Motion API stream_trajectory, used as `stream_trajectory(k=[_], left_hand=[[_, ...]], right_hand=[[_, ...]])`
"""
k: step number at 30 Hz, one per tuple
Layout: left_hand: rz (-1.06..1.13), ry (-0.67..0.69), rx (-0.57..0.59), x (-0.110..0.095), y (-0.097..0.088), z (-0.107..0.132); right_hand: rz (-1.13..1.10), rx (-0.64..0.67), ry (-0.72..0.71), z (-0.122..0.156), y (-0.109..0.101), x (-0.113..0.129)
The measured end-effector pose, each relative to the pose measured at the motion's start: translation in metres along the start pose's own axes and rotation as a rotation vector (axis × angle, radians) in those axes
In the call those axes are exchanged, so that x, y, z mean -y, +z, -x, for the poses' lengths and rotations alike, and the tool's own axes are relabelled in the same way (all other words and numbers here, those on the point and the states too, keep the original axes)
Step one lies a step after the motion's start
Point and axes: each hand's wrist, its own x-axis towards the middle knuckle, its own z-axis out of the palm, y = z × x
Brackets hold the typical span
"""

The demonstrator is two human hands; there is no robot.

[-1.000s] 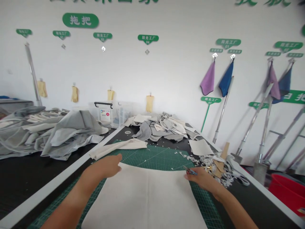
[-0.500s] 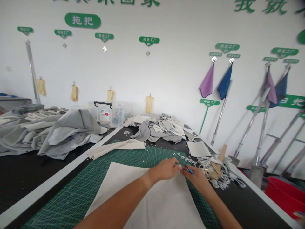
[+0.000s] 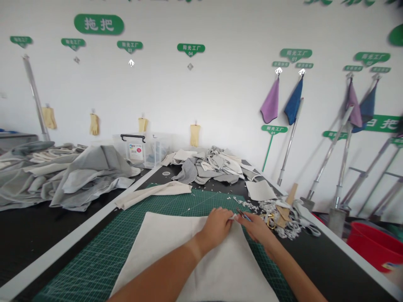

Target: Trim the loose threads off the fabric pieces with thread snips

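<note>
A large off-white cloth (image 3: 176,239) lies spread over the green cutting mat (image 3: 85,260). My left hand (image 3: 217,226) is closed on the cloth's far right corner, pinching a small bit of it up. Just right of it, my right hand (image 3: 255,226) is wrapped round a small pair of thread snips (image 3: 244,215), whose dark tips point toward the pinched corner. Whether the blades touch the cloth is too small to tell. My left palm hides part of the cloth's far edge.
Small white scraps (image 3: 248,204) and a heap of trimmings with gold-handled scissors (image 3: 270,221) lie right of the mat. Cloth piles stand at the left (image 3: 91,176) and back (image 3: 214,165). A clear plastic box (image 3: 151,151) is behind; a red bucket (image 3: 374,245) stands at the right.
My left hand has turned and closed lower over the cloth corner. My right hand with the snips has shifted slightly away from it. The view has tilted a little.
</note>
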Motion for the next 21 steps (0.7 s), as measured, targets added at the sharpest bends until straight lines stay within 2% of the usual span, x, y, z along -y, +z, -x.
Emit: stream_trajectory(k=[2, 6, 11, 13, 15, 19, 21], left_hand=[[-0.001, 0.002, 0.004, 0.0, 0.001, 0.0], [0.007, -0.008, 0.014, 0.0, 0.002, 0.0], [0.095, -0.05, -0.03, 0.002, 0.006, 0.0], [0.111, -0.049, -0.036, 0.004, 0.007, 0.0], [0.108, -0.033, -0.053, 0.005, 0.007, 0.0], [0.087, -0.014, -0.085, 0.005, 0.003, 0.0], [0.077, -0.008, -0.079, 0.004, 0.002, 0.001]], right_hand=[[0.008, 0.002, -0.007, 0.001, 0.002, 0.001], [0.102, -0.048, -0.142, 0.0, 0.001, -0.001], [0.16, -0.125, -0.134, -0.001, -0.007, -0.002], [0.161, -0.112, -0.15, -0.002, -0.007, -0.003], [0.144, -0.06, -0.101, -0.002, -0.003, -0.005], [0.004, 0.031, 0.086, -0.003, 0.009, -0.008], [-0.036, 0.046, 0.089, -0.003, 0.013, -0.009]])
